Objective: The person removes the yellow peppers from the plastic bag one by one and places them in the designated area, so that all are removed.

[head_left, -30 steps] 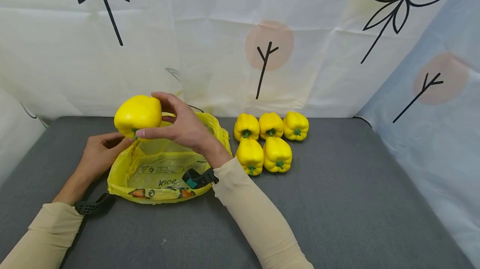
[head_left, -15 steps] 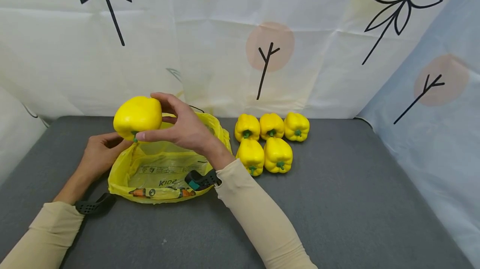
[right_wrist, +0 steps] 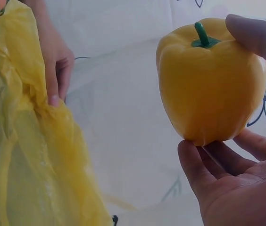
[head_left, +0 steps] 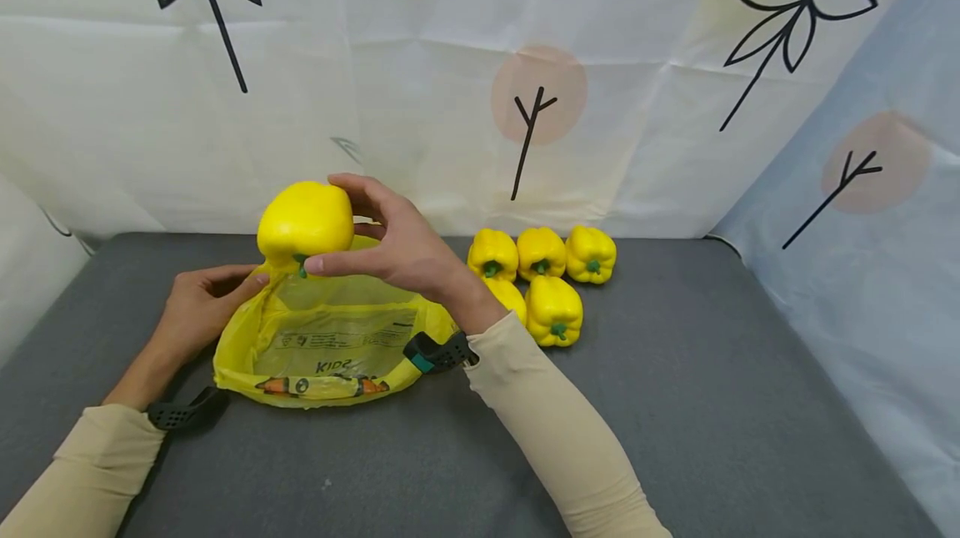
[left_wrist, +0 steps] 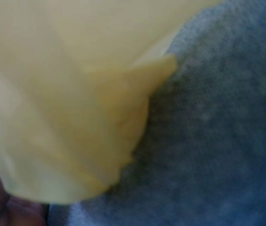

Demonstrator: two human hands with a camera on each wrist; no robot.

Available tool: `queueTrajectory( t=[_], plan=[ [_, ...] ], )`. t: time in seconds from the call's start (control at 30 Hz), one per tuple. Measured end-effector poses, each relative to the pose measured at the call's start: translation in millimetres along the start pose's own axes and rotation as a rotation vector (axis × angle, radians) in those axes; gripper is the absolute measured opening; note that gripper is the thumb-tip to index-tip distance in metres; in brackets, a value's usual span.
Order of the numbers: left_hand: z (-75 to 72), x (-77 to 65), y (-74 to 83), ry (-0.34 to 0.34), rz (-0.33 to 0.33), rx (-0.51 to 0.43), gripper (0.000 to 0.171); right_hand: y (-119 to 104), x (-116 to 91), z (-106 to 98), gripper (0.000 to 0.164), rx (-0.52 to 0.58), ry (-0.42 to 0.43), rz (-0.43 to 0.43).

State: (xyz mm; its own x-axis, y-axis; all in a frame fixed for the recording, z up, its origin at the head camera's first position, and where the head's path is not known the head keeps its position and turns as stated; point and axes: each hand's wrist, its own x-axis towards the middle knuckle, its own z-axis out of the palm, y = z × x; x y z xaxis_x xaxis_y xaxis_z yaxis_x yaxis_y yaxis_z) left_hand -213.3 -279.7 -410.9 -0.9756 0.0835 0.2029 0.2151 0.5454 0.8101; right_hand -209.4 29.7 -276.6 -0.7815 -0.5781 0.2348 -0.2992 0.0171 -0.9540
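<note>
A yellow bell pepper [head_left: 303, 223] with a green stem is held up by my right hand [head_left: 401, 248] above the back left part of a yellow plastic bag [head_left: 234, 359]. Thumb and fingertips grip it from opposite sides, the thumb beside the stem in the right wrist view. The bag lies with its mouth spread wide, printed lettering visible inside. My left hand [head_left: 201, 306] pinches the bag's left edge between thumb and fingers. Blurred yellow plastic [left_wrist: 62, 103] fills much of the left wrist view, with a bit of the hand at its lower left corner.
Several yellow bell peppers [head_left: 555, 311] stand in two rows right of the bag, one partly hidden behind my right forearm. The dark grey table [head_left: 712, 404] reaches back to a white patterned cloth [head_left: 420, 104]. A bluish cloth [head_left: 885, 288] hangs along the right side.
My right hand has carried the pepper rightward and slightly up, from near the bag's left edge to farther over its mouth. My left hand stays at the bag's edge.
</note>
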Motion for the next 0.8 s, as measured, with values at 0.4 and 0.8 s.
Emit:
queueTrajectory(
  t=[0.4, 0.8],
  plan=[
    [-0.5, 1.0, -2.1, 0.006, -0.014, 0.02, 0.048, -11.2, -22.3, -21.8, 0.084, -0.031, 0.039, -0.001],
    [0.5, 0.2, 1.7, 0.008, -0.023, 0.027, 0.049, -14.0, -44.8, -42.5, 0.083, -0.079, 0.026, -0.027]
  ],
)
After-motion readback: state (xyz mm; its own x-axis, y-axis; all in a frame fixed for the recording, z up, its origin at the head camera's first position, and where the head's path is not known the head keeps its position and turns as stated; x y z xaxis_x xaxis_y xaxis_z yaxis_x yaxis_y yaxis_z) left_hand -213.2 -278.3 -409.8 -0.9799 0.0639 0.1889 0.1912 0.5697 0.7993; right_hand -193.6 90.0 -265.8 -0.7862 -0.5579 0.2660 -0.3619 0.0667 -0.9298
